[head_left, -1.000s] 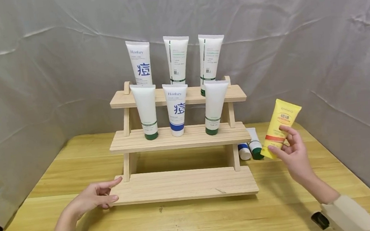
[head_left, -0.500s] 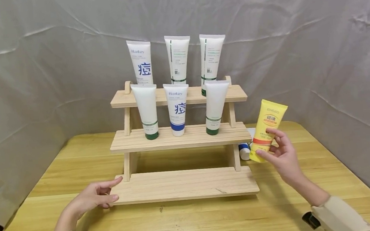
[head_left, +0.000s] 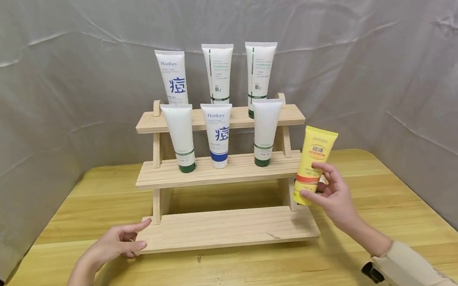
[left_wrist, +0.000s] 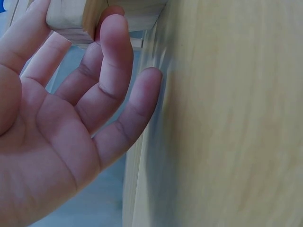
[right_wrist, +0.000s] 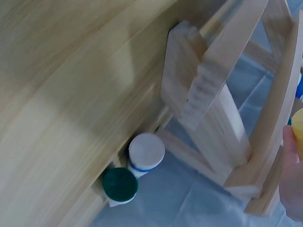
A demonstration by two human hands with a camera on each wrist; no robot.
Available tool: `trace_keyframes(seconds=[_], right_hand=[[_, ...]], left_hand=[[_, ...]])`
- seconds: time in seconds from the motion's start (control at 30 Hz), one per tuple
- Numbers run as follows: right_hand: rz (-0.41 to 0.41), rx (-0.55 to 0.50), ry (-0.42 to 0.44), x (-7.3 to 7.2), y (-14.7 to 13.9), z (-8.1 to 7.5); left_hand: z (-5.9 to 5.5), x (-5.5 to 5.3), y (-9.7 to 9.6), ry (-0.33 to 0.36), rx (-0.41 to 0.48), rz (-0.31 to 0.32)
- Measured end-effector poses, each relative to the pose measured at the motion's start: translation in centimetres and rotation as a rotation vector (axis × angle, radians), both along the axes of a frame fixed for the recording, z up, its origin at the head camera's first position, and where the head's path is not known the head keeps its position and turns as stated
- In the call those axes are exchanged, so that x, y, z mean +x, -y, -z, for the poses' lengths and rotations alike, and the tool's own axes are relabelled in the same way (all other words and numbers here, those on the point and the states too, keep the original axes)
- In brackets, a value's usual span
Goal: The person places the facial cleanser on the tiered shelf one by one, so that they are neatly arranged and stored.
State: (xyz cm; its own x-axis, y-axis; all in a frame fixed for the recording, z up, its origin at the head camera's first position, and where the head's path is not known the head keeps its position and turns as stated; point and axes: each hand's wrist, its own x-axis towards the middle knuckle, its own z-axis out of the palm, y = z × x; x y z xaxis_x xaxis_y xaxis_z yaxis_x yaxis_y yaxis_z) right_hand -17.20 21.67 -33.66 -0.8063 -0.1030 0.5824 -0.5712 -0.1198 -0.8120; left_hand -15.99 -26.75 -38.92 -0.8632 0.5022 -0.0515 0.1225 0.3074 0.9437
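A yellow squeeze tube with an orange band is pinched between the thumb and fingers of my right hand. It tilts to the right, in front of the right end of a three-tier wooden display stand. Only a bit of the tube shows at the right wrist view's edge. My left hand grips the left end of the bottom tier; in the left wrist view its fingers curl by the board's end. White tubes stand on the upper two tiers, among them a blue-capped tube and a green-capped tube.
Two more tubes lie on the table behind the stand's right side, mostly hidden in the head view. The right wrist view shows their white cap and green cap. Grey cloth hangs behind and at both sides.
My right hand has carried the yellow tube leftward, from beside the stand to in front of its right end, covering the lying tubes. My left hand stays in place on the bottom tier.
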Motion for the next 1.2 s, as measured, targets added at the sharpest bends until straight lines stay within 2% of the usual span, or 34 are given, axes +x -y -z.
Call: trace_keyframes(seconds=[0.2,0.57,0.83,1.2], right_hand=[[-0.05,0.02,-0.001,0.2,1.4,0.3],[-0.08,0.082,0.011,0.0,4.2,1.0],[-0.093,0.13,0.066,0.1,5.9,1.5],[-0.161,0.1,0.071,0.1,8.2,1.8]], left_hand=[[0.1,0.0,0.0,-0.002,0.004,-0.001],[0.1,-0.1,0.0,-0.005,-0.006,-0.008],[0.2,-0.2,0.1,-0.007,0.007,-0.003],[0.2,-0.2,0.1,0.007,0.006,-0.011]])
